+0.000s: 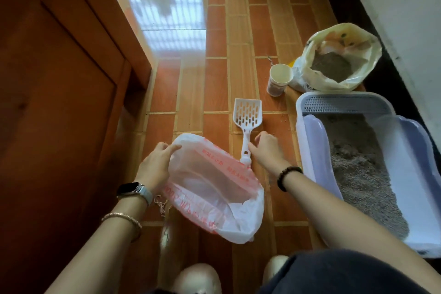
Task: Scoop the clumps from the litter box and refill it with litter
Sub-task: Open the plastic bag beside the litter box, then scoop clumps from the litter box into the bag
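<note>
A pale lilac litter box (312, 141) with grey litter stands on the floor at the right. A white slotted scoop (247, 114) lies on the tiles left of it, handle toward me. My right hand (267, 150) touches the scoop's handle with curled fingers. My left hand (155, 164) grips the rim of a white plastic bag with red print (214, 188), holding it open on the floor. A yellowish bag of grey litter (343, 59) stands open beyond the box, with a paper cup (279, 79) beside it.
A wooden cabinet (59, 90) fills the left side. A white wall (410, 19) with a dark skirting runs along the right behind the box. My knees (198, 279) are at the bottom edge. Tiled floor stretches ahead.
</note>
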Demonstrator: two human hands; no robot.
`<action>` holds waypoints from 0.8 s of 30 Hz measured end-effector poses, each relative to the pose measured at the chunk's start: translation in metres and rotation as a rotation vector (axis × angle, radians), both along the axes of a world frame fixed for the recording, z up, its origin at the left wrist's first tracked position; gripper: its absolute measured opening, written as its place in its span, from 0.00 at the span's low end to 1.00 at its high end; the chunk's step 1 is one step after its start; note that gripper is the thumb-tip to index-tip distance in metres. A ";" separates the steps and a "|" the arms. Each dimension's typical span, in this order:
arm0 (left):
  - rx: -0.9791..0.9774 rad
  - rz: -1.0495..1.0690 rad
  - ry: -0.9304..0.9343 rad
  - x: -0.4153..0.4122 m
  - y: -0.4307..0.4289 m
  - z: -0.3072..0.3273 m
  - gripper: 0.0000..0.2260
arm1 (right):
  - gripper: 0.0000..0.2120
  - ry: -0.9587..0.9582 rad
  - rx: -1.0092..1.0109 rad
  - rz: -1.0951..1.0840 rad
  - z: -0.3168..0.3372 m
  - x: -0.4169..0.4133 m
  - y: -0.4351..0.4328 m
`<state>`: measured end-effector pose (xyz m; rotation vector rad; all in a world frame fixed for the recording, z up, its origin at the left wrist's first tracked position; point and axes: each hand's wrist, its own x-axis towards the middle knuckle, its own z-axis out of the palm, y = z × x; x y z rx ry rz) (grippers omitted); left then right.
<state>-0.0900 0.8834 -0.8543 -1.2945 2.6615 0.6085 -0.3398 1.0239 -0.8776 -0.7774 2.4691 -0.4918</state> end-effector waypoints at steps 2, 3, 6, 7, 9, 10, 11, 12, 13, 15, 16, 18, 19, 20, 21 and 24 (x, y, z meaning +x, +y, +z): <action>0.026 0.031 0.020 0.014 -0.005 -0.003 0.33 | 0.17 -0.005 0.000 -0.016 -0.011 0.004 -0.011; 0.036 0.047 0.036 0.018 -0.006 -0.004 0.33 | 0.18 -0.009 0.012 -0.025 -0.017 0.006 -0.014; 0.055 0.085 0.076 0.023 -0.008 -0.008 0.31 | 0.20 -0.005 0.028 -0.055 -0.030 0.010 -0.020; 0.060 0.095 0.086 0.023 -0.008 -0.009 0.30 | 0.20 0.007 0.032 -0.065 -0.032 0.011 -0.021; 0.064 0.110 0.110 0.020 -0.009 -0.010 0.30 | 0.20 0.033 0.047 -0.079 -0.033 0.011 -0.022; 0.062 0.112 0.122 0.018 -0.010 -0.011 0.29 | 0.20 0.039 0.051 -0.087 -0.033 0.011 -0.023; 0.055 0.111 0.132 0.016 -0.010 -0.011 0.29 | 0.19 0.040 0.053 -0.091 -0.033 0.010 -0.023; 0.049 0.109 0.139 0.013 -0.011 -0.011 0.30 | 0.19 0.038 0.055 -0.095 -0.033 0.010 -0.023; 0.047 0.109 0.144 0.011 -0.012 -0.011 0.30 | 0.19 0.033 0.052 -0.096 -0.034 0.009 -0.024; 0.050 0.110 0.147 0.007 -0.013 -0.011 0.29 | 0.16 0.014 0.043 -0.101 -0.035 0.008 -0.023; 0.051 0.108 0.141 0.006 -0.013 -0.010 0.29 | 0.14 0.005 0.036 -0.104 -0.034 0.007 -0.023; 0.049 0.104 0.121 0.003 -0.014 -0.010 0.29 | 0.13 -0.003 0.011 -0.120 -0.032 0.004 -0.021; 0.044 0.104 0.113 0.002 -0.014 -0.009 0.29 | 0.12 -0.008 -0.001 -0.129 -0.031 0.003 -0.019; 0.040 0.105 0.109 0.001 -0.014 -0.009 0.28 | 0.12 -0.010 -0.010 -0.131 -0.029 0.001 -0.017; 0.041 0.107 0.110 -0.001 -0.013 -0.009 0.28 | 0.12 -0.009 -0.024 -0.124 -0.027 -0.001 -0.016; 0.068 0.104 0.154 -0.012 -0.011 -0.010 0.29 | 0.14 -0.053 -0.104 -0.110 -0.014 -0.007 -0.010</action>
